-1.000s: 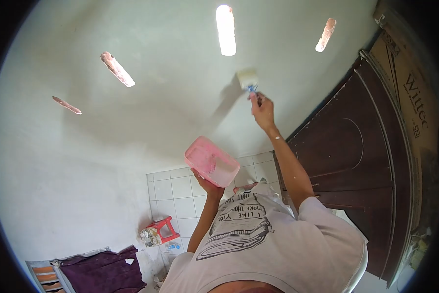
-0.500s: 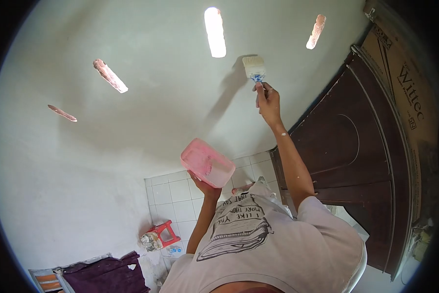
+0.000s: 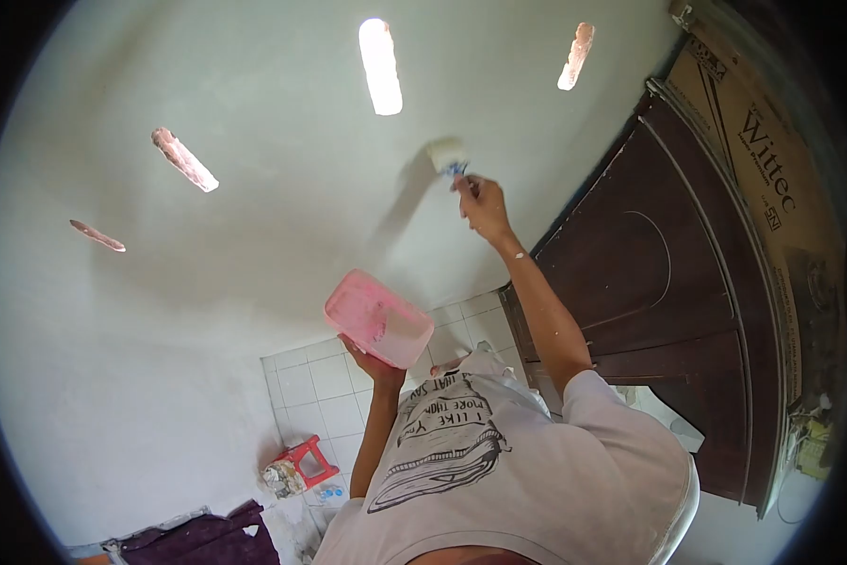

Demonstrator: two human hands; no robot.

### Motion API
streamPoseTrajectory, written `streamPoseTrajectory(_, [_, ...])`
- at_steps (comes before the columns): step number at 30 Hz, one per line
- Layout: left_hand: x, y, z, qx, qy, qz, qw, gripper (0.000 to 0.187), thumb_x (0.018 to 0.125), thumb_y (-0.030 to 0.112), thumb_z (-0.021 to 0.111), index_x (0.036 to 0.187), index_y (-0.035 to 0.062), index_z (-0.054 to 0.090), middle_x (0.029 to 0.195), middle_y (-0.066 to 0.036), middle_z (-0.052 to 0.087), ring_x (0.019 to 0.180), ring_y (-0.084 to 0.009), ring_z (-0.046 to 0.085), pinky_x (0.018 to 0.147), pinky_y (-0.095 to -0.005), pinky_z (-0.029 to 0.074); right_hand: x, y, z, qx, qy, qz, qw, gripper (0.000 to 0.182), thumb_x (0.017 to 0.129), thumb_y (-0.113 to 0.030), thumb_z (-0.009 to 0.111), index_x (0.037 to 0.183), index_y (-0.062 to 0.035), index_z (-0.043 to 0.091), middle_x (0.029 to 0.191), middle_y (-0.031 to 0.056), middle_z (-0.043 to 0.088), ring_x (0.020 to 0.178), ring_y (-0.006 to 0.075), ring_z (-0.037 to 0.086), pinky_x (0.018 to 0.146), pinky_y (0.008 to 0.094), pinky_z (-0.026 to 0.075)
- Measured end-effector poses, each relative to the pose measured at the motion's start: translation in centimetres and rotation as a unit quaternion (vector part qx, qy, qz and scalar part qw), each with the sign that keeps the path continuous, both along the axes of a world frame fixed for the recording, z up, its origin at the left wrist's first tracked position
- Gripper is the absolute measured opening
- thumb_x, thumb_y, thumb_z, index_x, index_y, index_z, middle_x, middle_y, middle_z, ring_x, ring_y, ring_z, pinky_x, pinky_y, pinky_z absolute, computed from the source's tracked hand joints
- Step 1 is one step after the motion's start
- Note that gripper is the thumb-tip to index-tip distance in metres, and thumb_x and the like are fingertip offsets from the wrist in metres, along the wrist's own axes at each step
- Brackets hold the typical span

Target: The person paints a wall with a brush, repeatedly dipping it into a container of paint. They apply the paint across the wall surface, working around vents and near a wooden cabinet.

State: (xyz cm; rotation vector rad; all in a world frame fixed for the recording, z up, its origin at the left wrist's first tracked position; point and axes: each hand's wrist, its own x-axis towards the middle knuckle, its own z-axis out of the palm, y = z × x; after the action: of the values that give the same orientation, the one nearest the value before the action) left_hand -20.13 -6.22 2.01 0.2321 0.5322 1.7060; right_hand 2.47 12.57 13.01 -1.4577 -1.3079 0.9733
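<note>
My right hand [image 3: 483,207] is closed around the handle of a paintbrush [image 3: 448,153], its wide pale bristles against the light wall [image 3: 282,141]. The bristles look slightly blurred, and a shadow falls on the wall to their lower left. Lower down, my left hand [image 3: 374,365] grips a pink plastic tub [image 3: 386,320] from beneath, tilted with its inside facing me. Pale paint residue and a darker pink patch show in the tub.
Several narrow slots pierce the wall, one a bright opening [image 3: 380,68]. At right stands a dark wooden cabinet [image 3: 631,264] with a cardboard box [image 3: 744,122] on top. A red stool [image 3: 312,463] stands on white floor tiles [image 3: 329,377], near a dark purple cloth [image 3: 207,541].
The paintbrush and my right hand have moved down the wall and a little left. The whole view has shifted slightly, while the pink tub stays in my left hand.
</note>
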Motion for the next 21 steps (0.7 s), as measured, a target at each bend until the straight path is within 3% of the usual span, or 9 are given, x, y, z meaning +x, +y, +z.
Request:
streamPoseTrajectory(2, [0.0,-0.1,0.2,-0.004,-0.002,0.001,1.0,0.069,0.1,0.066,0.03,0.152,0.02,0.032,0.147,-0.005,0.044,0.135,-0.029,0.045,0.112,-0.05,0.039,-0.2,-0.4,2.3,0.109,0.009,-0.034,0.993,0.038,0.103,-0.032,0.053,0.084,-0.0023,0.068,0.05,0.0037,0.053,0.038,0.0108,0.048,0.041,0.0307,0.039])
streamPoseTrajectory(4, [0.0,0.1,0.3,-0.003,-0.004,-0.001,1.0,0.069,0.1,0.066,0.03,0.151,0.0201,0.032,0.147,-0.005,0.044,0.135,-0.0286,0.045,0.112,-0.0498,0.039,0.1,1.0,-0.2,0.104,0.005,-0.041,0.994,0.039,0.103,-0.032,0.053,0.083,-0.0023,0.067,0.049,0.0034,0.052,0.038,0.0105,0.047,0.041,0.0305,0.037])
streamPoseTrajectory(6, [-0.1,0.0,0.1,-0.019,0.013,0.011,1.0,0.069,0.1,0.066,0.031,0.151,0.0198,0.032,0.147,-0.004,0.044,0.135,-0.0282,0.044,0.112,-0.0491,0.039,0.9,2.7,-7.5,0.154,-0.056,-0.053,0.985,0.039,0.103,-0.032,0.053,0.083,-0.0023,0.067,0.049,0.0043,0.052,0.039,0.0115,0.049,0.042,0.0301,0.037])
streamPoseTrajectory(8, [0.0,-0.3,0.7,-0.014,0.006,0.005,1.0,0.069,0.1,0.066,0.031,0.151,0.0194,0.032,0.147,-0.004,0.044,0.135,-0.0282,0.044,0.112,-0.049,0.039,1.2,2.9,-15.0,0.134,-0.036,-0.05,0.989,0.041,0.103,-0.038,0.054,0.083,-0.004,0.067,0.046,0.001,0.049,0.034,0.0102,0.044,0.035,0.0283,0.034])
streamPoseTrajectory(10, [0.1,0.0,0.9,-0.006,-0.004,0.002,1.0,0.07,0.1,0.066,0.031,0.151,0.0191,0.032,0.148,-0.004,0.043,0.135,-0.0282,0.044,0.112,-0.0488,0.039,0.9,1.3,-15.5,-0.094,-0.007,-0.049,0.994,0.04,0.101,-0.036,0.057,0.085,-0.0017,0.07,0.05,0.0031,0.054,0.037,0.0126,0.048,0.036,0.0302,0.039])
streamPoseTrajectory(13, [-0.1,-0.4,0.5,0.007,0.006,-0.006,1.0,0.07,0.1,0.066,0.031,0.151,0.0187,0.032,0.148,-0.004,0.043,0.135,-0.0283,0.044,0.112,-0.0485,0.039,0.9,1.6,-15.4,-0.194,-0.029,-0.043,0.98,0.037,0.096,-0.031,0.059,0.082,0.0008,0.069,0.056,0.0075,0.062,0.044,0.0169,0.058,0.043,0.033,0.049])
streamPoseTrajectory(14, [-0.2,-0.4,0.4,-0.004,-0.002,-0.004,1.0,0.07,0.1,0.066,0.031,0.151,0.0188,0.032,0.148,-0.005,0.043,0.135,-0.0283,0.044,0.112,-0.0485,0.039,1.2,2.3,-14.9,-0.171,-0.026,-0.048,0.984,0.037,0.095,-0.03,0.058,0.083,0.0036,0.069,0.057,0.0091,0.063,0.043,0.0172,0.058,0.042,0.0321,0.048])
streamPoseTrajectory(19, [0.0,-0.4,0.5,-0.009,0.009,0.005,1.0,0.071,0.099,0.067,0.031,0.152,0.019,0.032,0.148,-0.005,0.043,0.136,-0.0284,0.044,0.112,-0.0484,0.039,-1.1,0.0,1.1,-0.07,-0.013,-0.058,0.996,0.039,0.1,-0.032,0.055,0.084,0.0008,0.069,0.053,0.0069,0.058,0.039,0.0147,0.052,0.042,0.0321,0.045])
streamPoseTrajectory(21, [-0.1,-0.4,0.0,0.002,0.01,-0.003,1.0,0.071,0.1,0.067,0.031,0.152,0.0191,0.031,0.148,-0.005,0.043,0.136,-0.0286,0.044,0.112,-0.0489,0.039,-1.4,-0.9,3.5,0.067,0.004,-0.025,0.997,0.042,0.103,-0.034,0.052,0.082,-0.0015,0.067,0.052,0.0049,0.056,0.039,0.0125,0.05,0.042,0.0309,0.042])
